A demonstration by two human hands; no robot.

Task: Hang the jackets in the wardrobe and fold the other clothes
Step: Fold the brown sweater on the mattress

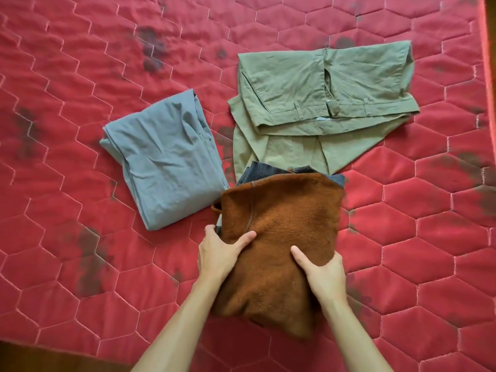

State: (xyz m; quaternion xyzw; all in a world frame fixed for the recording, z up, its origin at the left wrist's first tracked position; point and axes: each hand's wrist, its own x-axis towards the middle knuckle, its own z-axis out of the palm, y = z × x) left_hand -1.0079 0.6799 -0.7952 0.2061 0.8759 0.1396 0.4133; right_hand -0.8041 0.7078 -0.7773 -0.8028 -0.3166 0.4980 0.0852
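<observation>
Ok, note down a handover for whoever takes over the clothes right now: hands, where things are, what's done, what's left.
Left hand: grips the left edge of the folded brown sweater, thumb on top.
Right hand: grips its right edge the same way.
Sweater overlaps a dark blue corduroy garment on the red mattress.
Done: grey garment folded; olive trousers folded loosely.
Left: place the sweater; check the corduroy piece, mostly hidden. No jackets or wardrobe in view.
</observation>
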